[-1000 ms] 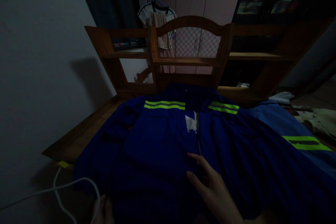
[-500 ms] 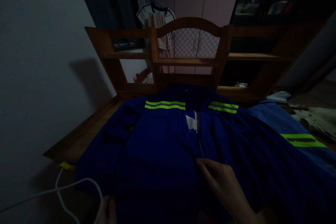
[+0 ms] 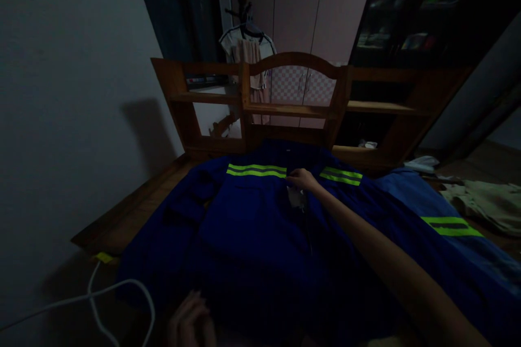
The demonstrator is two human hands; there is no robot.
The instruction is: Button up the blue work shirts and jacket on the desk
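"What takes up most room?"

"A wooden shelf frame across the back. The dark blue jacket lies spread in front of it, collar end nearest the frame, its front partly open."

"And beside that?"

"A lighter blue garment, partly under the jacket's sleeve on the right. A white cable loops at the lower left."

"Any markings?"

"Two yellow-green strips, one on each side of the chest: left strip and right strip."

"The hands?"

"The right hand reaches to the front edge below the collar, at the left strip's inner end. Its fingers are drawn together; I can't tell whether they grip cloth. The left hand is loosely curled near the lower left; its hold is too dark to tell."

"Smallest?"

"A white patch just below the right hand."
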